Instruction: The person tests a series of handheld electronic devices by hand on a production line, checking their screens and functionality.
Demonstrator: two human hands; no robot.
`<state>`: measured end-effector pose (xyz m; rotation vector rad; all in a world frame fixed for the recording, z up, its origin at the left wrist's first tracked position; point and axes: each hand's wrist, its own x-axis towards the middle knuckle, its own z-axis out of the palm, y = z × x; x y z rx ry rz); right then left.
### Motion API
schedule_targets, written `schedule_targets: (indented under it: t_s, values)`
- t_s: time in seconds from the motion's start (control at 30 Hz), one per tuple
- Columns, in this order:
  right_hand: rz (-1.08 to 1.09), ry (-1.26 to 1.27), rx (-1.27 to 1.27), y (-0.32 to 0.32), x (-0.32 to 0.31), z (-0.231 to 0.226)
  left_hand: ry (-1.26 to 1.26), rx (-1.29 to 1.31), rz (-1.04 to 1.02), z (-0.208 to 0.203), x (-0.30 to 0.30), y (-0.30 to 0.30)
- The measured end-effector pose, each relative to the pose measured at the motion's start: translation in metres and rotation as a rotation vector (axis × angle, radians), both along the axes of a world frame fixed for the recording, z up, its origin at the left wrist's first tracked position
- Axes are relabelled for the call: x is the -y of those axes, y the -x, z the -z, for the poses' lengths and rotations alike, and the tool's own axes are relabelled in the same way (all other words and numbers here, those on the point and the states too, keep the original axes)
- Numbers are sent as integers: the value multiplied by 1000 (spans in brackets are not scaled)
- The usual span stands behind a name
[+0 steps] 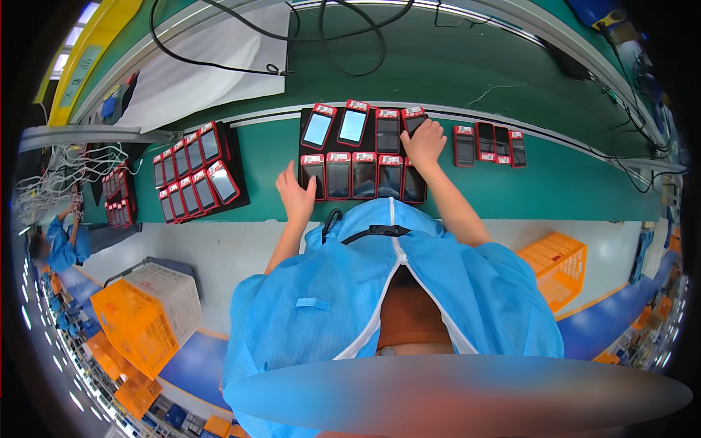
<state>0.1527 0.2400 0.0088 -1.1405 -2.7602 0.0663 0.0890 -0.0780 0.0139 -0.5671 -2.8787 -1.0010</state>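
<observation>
**Right hand (426, 144) over the corner handheld, left hand (296, 196) at the opposite corner**

On the green table (274, 157), a black tray (371, 139) carries red-cased touchscreen handhelds in two rows, four above and five below. The upper right handheld (413, 114) lies partly under the right hand: its labelled top end shows beyond the knuckles, with the fingers bent along its right side and the thumb toward its lower left. Whether they pinch it cannot be told, since the hand hides the contact.

The left hand's thumb and index finger are spread wide. The thumb overlaps the edge of the lower left handheld (314, 173), while the index finger points away from the body, just left of that handheld; whether the thumb touches it is unclear.

In the upper row, the two leftmost handhelds (335, 127) have brightly lit screens. Four more handhelds (464, 147) lie on the table right of the tray. To the left, a second black tray (235, 157) bears ten handhelds (193, 155) in two rows of five.
</observation>
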Motion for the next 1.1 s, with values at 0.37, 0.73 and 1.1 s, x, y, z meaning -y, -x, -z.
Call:
schedule_targets:
  t_s: [0.37,0.73,1.1]
  values:
    - [-41,100,6,-5,-2,2,9,231,33,-9,23,-18]
    - [-19,51,-43,-2,2,2,52,56,-27,11,3,-17]
    - [-33,21,-95,-3,-2,5,50,-27,-83,20,-5,-20]
